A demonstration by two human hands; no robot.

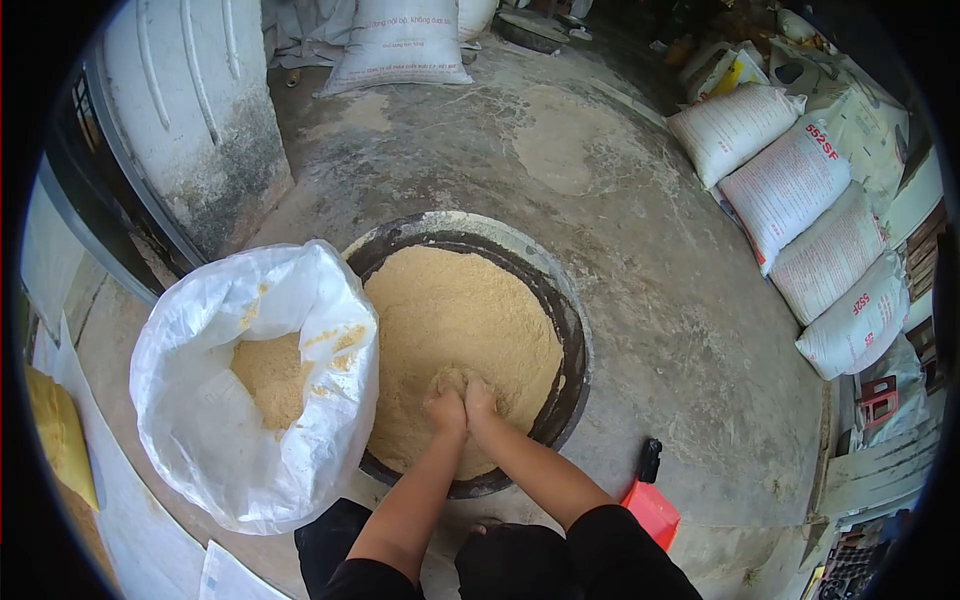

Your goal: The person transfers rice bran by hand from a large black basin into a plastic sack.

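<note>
A wide round tub (577, 330) holds a heap of fine tan meal (450, 300), like bran or ground feed. My left hand (446, 402) and my right hand (480, 396) are pressed side by side in the meal near the tub's front. Their fingers curl inward around a handful of it and are coated, so the fingertips are partly hidden. Left of the tub, against its rim, stands an open white plastic sack (180, 400) with its mouth rolled wide. More of the tan meal lies inside it.
A red scoop (652, 515) with a black handle lies on the concrete floor to the right. Full white sacks (785, 190) line the right wall, and another white sack (395, 45) stands at the back. A whitewashed pillar (190, 110) rises at the left.
</note>
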